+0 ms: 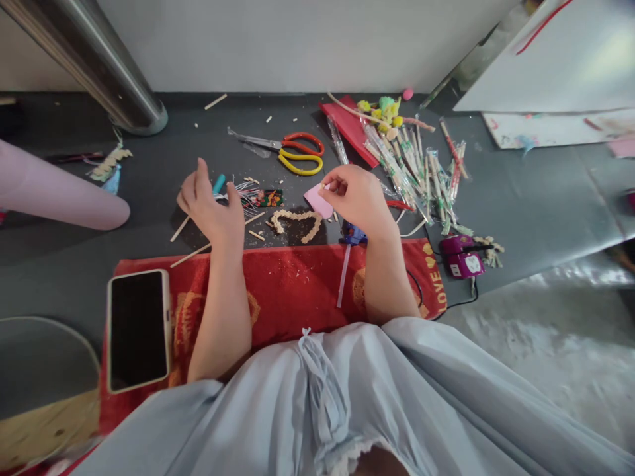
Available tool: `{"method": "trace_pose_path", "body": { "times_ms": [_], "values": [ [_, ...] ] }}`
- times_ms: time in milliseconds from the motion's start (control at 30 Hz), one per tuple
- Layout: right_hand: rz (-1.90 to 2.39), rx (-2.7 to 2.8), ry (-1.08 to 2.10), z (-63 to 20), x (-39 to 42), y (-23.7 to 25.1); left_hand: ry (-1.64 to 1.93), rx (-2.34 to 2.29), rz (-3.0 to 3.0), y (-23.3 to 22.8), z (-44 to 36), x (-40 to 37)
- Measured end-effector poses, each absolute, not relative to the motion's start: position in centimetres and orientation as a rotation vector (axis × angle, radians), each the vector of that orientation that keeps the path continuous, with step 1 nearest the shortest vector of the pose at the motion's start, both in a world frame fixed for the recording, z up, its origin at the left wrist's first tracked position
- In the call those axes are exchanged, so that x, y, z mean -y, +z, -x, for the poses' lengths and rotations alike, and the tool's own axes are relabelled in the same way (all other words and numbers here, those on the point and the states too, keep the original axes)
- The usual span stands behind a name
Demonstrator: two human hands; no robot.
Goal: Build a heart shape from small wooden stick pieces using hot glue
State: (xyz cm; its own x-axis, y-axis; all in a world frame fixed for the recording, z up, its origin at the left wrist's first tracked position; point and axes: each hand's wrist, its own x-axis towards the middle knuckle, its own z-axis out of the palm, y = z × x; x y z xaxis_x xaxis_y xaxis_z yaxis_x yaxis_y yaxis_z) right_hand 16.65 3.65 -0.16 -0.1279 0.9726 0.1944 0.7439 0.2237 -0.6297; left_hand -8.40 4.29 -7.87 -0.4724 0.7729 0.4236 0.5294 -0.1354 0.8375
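Note:
My right hand (354, 197) is curled, pinching a tiny pale bit at its fingertips beside a pink card piece (317, 200). My left hand (208, 205) hovers with fingers apart and holds nothing, next to a teal pen (219, 183) and a bundle of thin sticks (245, 194). Between the hands, a heart shape made of small pale pieces (296, 223) lies on the dark floor (149, 172). A glue gun (353, 236) with a clear glue stick (343, 277) rests below my right wrist on the red towel (292, 284).
Scissors (292, 152) with red and yellow handles lie further back. A heap of wrapped wooden sticks (421, 175) and a red folder (350, 129) sit at the right. A phone (137, 328) lies on the towel's left end. A purple device (461, 258) sits right; a metal pole (94, 59) stands far left.

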Motion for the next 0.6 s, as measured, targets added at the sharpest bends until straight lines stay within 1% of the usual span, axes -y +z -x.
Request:
{"method": "trace_pose_path", "body": {
  "times_ms": [133,300,367,600],
  "values": [
    [1.44,1.957,0.624,-15.9,-3.6,-0.2,1.536,-1.839,-1.625,-6.9,7.8,-3.8],
    [1.202,1.902,0.829,-14.8,-3.5,-0.6,1.593,-1.389,-1.894,-5.9,6.5,-3.2],
    [1.143,1.845,0.932,-14.1,-3.4,-0.8,1.602,-1.28,-1.945,-5.9,6.1,-3.1],
    [1.009,1.673,1.212,-12.2,-3.4,-1.8,1.631,-1.043,-1.645,-6.1,5.4,-3.1]
  ]
}}
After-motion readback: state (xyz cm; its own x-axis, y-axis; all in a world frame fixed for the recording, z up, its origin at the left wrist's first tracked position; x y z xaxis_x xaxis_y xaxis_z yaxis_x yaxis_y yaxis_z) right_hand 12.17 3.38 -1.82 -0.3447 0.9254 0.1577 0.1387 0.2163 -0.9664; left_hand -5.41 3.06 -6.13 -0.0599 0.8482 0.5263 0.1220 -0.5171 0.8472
